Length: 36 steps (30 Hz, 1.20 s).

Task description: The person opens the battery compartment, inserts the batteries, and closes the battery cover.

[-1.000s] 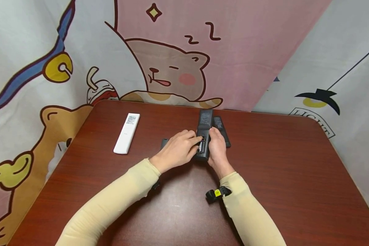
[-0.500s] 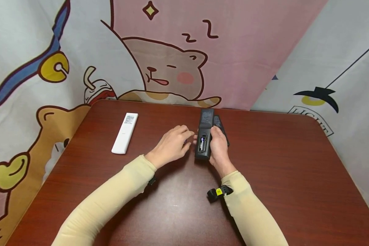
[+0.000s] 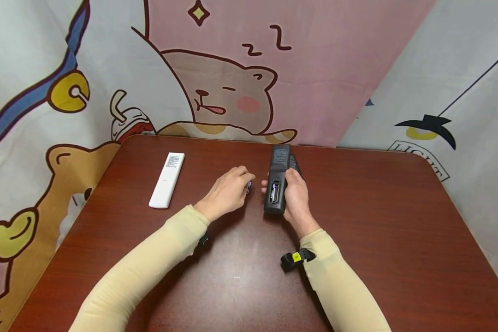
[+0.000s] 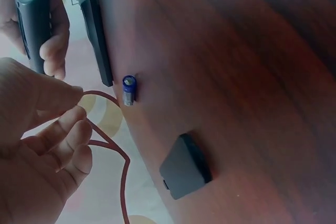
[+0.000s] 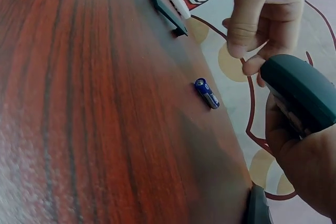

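My right hand (image 3: 297, 196) grips a dark grey remote control (image 3: 280, 161), back side up, with its battery compartment uncovered and a battery (image 3: 275, 192) showing inside. To its left, my left hand (image 3: 227, 191) hovers over the table with fingers loosely bent; nothing shows between thumb and fingers in the left wrist view. Just under those fingertips a loose blue battery (image 5: 207, 93) lies on the table. A small black battery cover (image 4: 186, 169) also lies there, hidden behind the left hand in the head view.
Behind the held remote lies a second dark remote (image 4: 96, 35), partly covered in the head view. A white remote (image 3: 167, 180) rests face down at the left of the brown table (image 3: 377, 230). A printed cartoon curtain (image 3: 315, 69) hangs along the table's far edge.
My left hand has drawn back leftward from the remote's battery compartment, leaving the battery there in sight. The loose battery now shows beside the left fingertips. My right hand keeps holding the remote.
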Available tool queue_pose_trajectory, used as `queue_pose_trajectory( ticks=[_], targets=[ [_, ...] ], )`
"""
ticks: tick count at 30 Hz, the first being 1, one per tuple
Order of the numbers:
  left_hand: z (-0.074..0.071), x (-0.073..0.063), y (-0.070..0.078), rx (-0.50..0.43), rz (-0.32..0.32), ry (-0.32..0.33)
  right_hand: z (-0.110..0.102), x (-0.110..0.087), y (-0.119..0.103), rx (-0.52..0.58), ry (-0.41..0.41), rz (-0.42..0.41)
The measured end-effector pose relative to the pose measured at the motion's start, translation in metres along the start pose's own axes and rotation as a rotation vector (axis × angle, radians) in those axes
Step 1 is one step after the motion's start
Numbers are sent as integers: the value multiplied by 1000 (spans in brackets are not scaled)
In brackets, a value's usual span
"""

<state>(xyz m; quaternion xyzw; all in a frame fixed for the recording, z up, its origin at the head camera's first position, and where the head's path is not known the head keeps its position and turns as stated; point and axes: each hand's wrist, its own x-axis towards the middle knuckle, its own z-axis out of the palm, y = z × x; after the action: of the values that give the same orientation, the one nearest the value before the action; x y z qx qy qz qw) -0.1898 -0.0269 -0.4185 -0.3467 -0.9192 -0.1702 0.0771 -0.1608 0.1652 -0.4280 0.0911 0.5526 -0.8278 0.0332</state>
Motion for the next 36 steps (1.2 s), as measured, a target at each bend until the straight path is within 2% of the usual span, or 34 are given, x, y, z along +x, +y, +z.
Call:
queue_pose_trajectory(
  ticks=[7, 17, 36],
  targets=[
    [3, 0, -5, -3, -35, -60, -1, 0, -1, -2, 6, 9],
    [8, 1, -10, 3, -54, -111, -4, 0, 0, 2, 28, 22],
    [17, 7, -13, 41, -22, -139, -9, 0, 2, -18, 20, 20]
  ],
)
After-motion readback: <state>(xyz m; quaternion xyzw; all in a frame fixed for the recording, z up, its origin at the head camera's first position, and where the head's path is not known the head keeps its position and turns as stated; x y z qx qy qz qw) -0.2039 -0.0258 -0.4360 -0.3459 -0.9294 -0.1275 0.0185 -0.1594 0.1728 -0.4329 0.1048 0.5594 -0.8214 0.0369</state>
